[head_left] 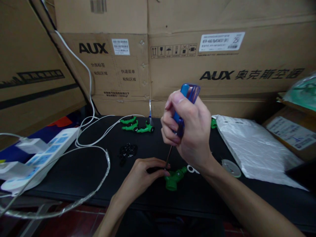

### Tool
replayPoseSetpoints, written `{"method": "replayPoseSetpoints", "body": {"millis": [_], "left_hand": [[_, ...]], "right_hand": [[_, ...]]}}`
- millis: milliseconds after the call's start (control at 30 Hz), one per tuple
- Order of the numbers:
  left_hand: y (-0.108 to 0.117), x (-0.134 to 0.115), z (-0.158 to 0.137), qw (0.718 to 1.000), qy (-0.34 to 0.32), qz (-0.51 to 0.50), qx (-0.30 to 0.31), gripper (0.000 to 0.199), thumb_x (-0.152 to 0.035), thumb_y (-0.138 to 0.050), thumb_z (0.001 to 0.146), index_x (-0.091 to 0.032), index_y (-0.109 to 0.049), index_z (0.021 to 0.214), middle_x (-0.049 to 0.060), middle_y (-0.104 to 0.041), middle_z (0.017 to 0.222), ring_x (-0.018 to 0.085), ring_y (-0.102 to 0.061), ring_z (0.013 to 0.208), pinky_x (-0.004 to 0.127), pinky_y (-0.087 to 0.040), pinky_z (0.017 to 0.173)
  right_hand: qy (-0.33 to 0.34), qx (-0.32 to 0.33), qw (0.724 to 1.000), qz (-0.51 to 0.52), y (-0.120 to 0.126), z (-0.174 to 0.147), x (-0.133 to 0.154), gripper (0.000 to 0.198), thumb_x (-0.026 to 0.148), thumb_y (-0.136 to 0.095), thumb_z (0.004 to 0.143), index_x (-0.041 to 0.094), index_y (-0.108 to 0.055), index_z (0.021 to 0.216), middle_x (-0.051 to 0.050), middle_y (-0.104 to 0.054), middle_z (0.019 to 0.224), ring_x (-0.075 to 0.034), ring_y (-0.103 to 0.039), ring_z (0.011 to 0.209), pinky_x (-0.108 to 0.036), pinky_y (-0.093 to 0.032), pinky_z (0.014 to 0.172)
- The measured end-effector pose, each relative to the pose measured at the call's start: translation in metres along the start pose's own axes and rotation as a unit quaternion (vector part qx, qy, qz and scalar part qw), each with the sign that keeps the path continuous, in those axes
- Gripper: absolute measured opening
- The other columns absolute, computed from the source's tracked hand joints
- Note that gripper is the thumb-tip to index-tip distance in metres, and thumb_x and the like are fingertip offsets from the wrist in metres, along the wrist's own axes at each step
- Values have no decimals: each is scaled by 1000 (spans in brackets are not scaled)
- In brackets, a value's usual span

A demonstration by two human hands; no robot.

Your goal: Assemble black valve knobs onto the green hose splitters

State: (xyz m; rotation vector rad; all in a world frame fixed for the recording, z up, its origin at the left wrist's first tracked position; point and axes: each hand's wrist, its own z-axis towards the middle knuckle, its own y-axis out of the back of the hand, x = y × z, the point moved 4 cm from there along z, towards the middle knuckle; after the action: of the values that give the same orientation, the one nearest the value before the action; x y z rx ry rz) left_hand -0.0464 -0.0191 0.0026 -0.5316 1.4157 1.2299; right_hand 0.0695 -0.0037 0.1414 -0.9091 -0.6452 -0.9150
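Note:
In the head view my right hand (191, 125) is wrapped around the blue and purple handle of a screwdriver (176, 117), its shaft pointing down. The metal tip comes down between the thumb and forefinger of my left hand (142, 172). These fingers grip the left side of a green Y-shaped hose connector (172, 181), whose wide end faces me. My left thumb covers that side, so whatever lies under the tip is hidden. White rings (192, 169) lie to the right of the connector, partly behind my right wrist.
Several green connectors (145, 128) lie at the back, behind a pile of small black parts (127, 150). A white power strip (46, 153) and looped cables (107, 161) occupy the left. On the right are a white plastic bag (249, 141) and a clear disc (231, 168). Cardboard boxes (172, 75) stand behind.

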Motion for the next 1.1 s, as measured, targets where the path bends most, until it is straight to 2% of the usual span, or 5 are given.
{"method": "replayPoseSetpoints", "body": {"millis": [200,433,800,1000,1100], "left_hand": [[0,2,-1,1000,-1,0,1,17,-14,-70,91,-26,-83,96,-1,-82,103,20,-75,94,27,-55,85],[-1,2,2,1000,10,7,16,15,-17,-71,91,-24,-82,100,0,-81,105,19,-74,99,25,-53,89],[-2,5,1,999,35,24,21,22,-22,-79,85,-26,-80,107,1,-79,109,21,-71,102,27,-52,90],[-3,8,3,999,43,26,21,13,-26,-79,85,-25,-80,98,1,-79,106,22,-71,103,29,-52,91],[-4,10,2,998,40,36,28,14,-27,-78,87,-26,-79,101,0,-78,107,21,-70,104,28,-51,91]], "right_hand": [[0,47,997,54,-10,-4,-1,39,62,-56,95,25,-53,82,6,-38,57,-9,-26,39,-24,-19,34],[98,18,995,11,-6,4,-3,15,41,-58,100,28,-51,95,10,-42,61,-7,-34,37,-17,-31,32],[66,47,996,31,-4,8,-3,13,42,-50,101,29,-51,102,11,-37,58,-7,-23,36,-18,-26,30],[73,87,992,52,0,14,4,13,29,-55,98,27,-44,92,9,-55,69,-8,-47,45,-25,-55,49],[53,109,989,85,1,17,6,27,25,-63,93,28,-36,91,12,-53,64,-6,-39,39,-17,-43,40]]}}
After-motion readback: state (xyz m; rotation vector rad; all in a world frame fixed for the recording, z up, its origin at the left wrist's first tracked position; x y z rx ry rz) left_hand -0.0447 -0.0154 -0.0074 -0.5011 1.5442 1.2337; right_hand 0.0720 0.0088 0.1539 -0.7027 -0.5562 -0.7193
